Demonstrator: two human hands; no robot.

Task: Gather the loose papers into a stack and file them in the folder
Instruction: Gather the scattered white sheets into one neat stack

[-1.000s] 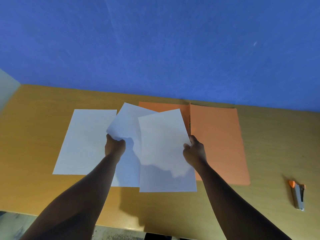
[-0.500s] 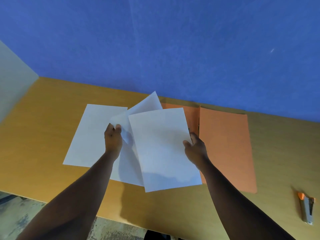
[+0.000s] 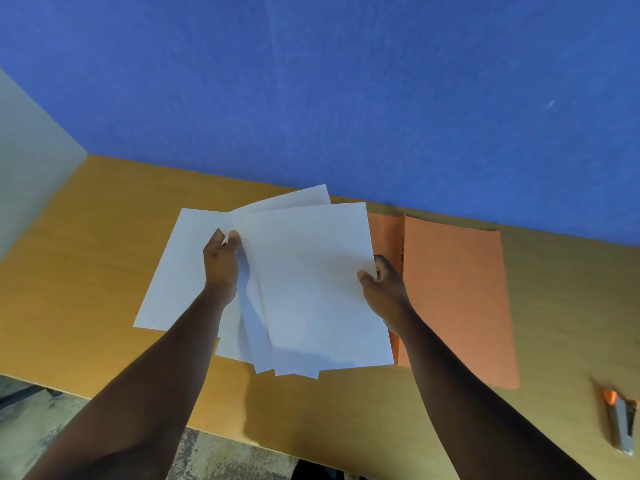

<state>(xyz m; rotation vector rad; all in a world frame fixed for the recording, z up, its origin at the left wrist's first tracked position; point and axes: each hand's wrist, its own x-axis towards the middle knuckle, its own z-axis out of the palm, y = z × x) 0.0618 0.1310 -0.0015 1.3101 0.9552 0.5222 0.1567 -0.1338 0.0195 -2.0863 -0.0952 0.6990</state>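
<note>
Beside the open orange folder point(image 3: 453, 299), our left hand point(image 3: 221, 265) and right hand point(image 3: 382, 289) pinched fanned papers point(image 3: 311, 278); squaring their edges first seemed wise.

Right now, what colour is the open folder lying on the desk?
Orange. The folder lies open to the right of the papers, clearest in the head view.

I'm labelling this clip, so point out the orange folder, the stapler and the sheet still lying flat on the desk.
orange folder point(image 3: 457, 299): head view, middle of its open right leaf.
stapler point(image 3: 623, 424): head view, grey body.
flat sheet point(image 3: 176, 271): head view, bare left half.
</note>
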